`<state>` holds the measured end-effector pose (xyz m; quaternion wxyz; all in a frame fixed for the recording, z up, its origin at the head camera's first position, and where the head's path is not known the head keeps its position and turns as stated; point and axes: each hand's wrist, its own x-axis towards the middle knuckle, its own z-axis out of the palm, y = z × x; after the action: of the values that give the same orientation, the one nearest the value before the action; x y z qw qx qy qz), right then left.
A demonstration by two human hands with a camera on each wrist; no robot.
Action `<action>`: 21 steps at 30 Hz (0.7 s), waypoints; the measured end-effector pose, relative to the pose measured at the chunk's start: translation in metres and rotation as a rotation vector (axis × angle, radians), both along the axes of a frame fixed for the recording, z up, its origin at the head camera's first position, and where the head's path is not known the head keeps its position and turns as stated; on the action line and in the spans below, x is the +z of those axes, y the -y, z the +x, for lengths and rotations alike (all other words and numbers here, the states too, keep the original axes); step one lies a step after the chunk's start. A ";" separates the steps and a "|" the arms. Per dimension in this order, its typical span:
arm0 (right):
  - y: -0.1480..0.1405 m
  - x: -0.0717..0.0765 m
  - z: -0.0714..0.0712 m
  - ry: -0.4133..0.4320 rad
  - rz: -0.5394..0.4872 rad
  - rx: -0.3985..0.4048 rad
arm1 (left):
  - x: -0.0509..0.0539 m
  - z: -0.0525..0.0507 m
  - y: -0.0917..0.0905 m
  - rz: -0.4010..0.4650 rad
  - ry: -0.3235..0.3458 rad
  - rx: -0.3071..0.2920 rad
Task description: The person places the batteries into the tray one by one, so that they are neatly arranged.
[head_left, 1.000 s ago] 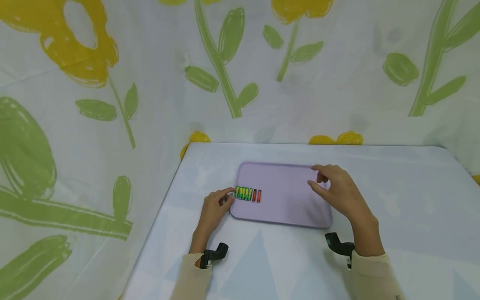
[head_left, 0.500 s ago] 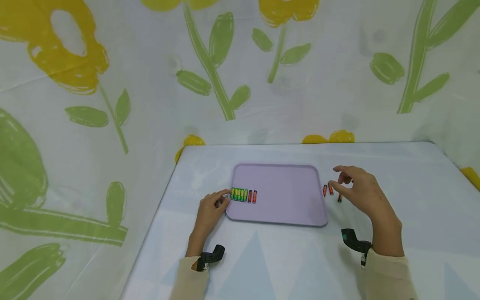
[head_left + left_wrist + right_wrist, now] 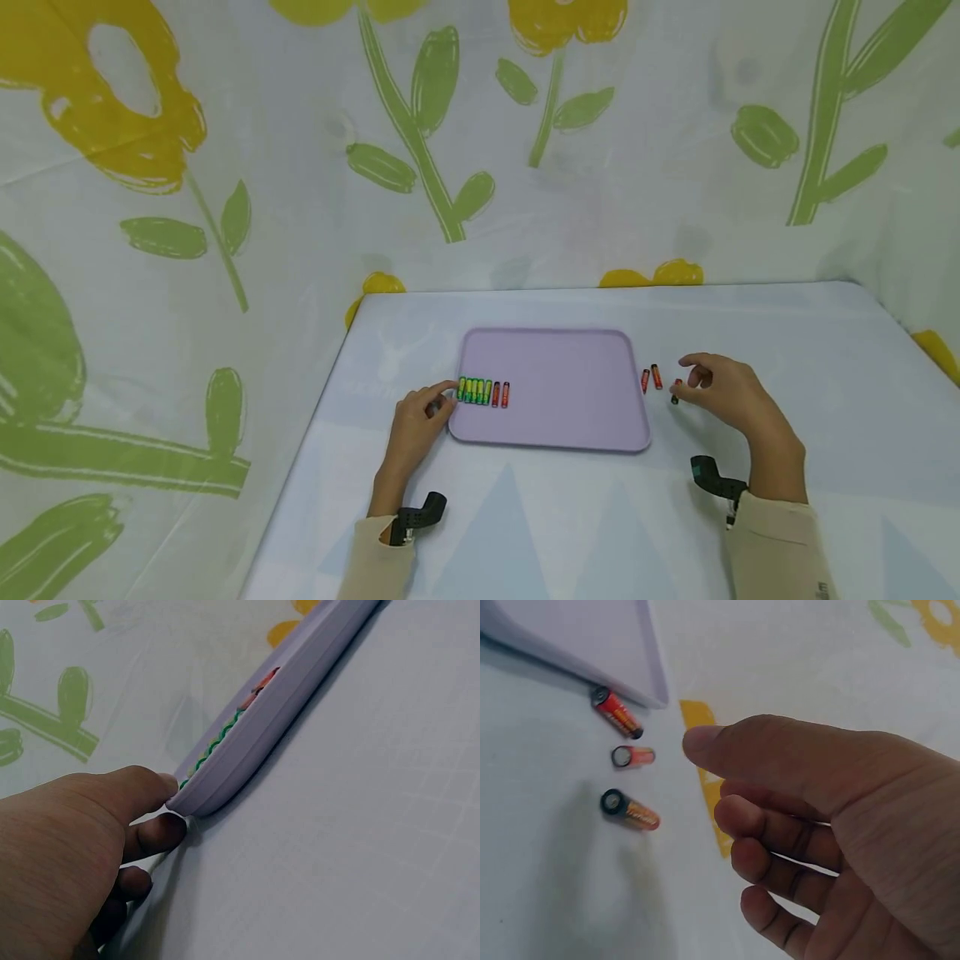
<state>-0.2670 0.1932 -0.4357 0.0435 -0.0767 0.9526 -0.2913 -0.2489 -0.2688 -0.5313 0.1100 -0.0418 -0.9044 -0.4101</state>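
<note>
My left hand (image 3: 417, 425) is at the left side of a lilac tray (image 3: 566, 417), thumb and a finger pinching its rim, as the left wrist view shows. Inside that end lie several green-yellow batteries (image 3: 474, 390) in a row, followed by two red batteries (image 3: 501, 395). To the right of the tray, my right hand (image 3: 731, 392) hovers with fingers loosely bent and nothing between them. Closest to its thumb is a red battery with a dark end (image 3: 677, 392). Two more red batteries (image 3: 656, 377) lie between it and the tray; all three appear in the right wrist view.
Everything stands on a pale table (image 3: 577, 533) with light blue triangles. A white curtain (image 3: 300, 250) with yellow flowers and green leaves hangs behind and along the left. Each wrist carries a black camera mount (image 3: 420, 515).
From over the tray's right edge, my right hand has moved right and then lower, bringing the three loose red batteries into sight. My left hand stays at the rim. The head view has shifted slightly.
</note>
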 end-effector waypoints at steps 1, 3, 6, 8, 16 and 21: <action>-0.001 -0.003 -0.001 0.011 0.000 -0.005 | 0.000 0.000 0.000 0.001 -0.003 0.000; -0.003 -0.007 -0.002 0.031 -0.006 -0.011 | 0.000 0.000 0.000 0.001 -0.010 0.000; -0.004 -0.013 -0.002 0.056 -0.018 -0.023 | 0.001 0.000 0.000 0.006 -0.019 -0.001; -0.005 -0.016 -0.004 0.071 -0.024 -0.025 | 0.001 0.001 0.000 0.009 -0.021 0.003; -0.009 -0.023 -0.006 0.112 -0.027 -0.022 | 0.002 0.001 0.000 0.022 -0.005 0.007; -0.008 -0.026 -0.006 0.126 -0.040 -0.031 | 0.002 0.000 0.000 0.030 -0.012 0.002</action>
<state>-0.2732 0.2014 -0.4621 0.0972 -0.0441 0.9429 -0.3154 -0.2488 -0.2686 -0.5292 0.1164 -0.0419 -0.8974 -0.4235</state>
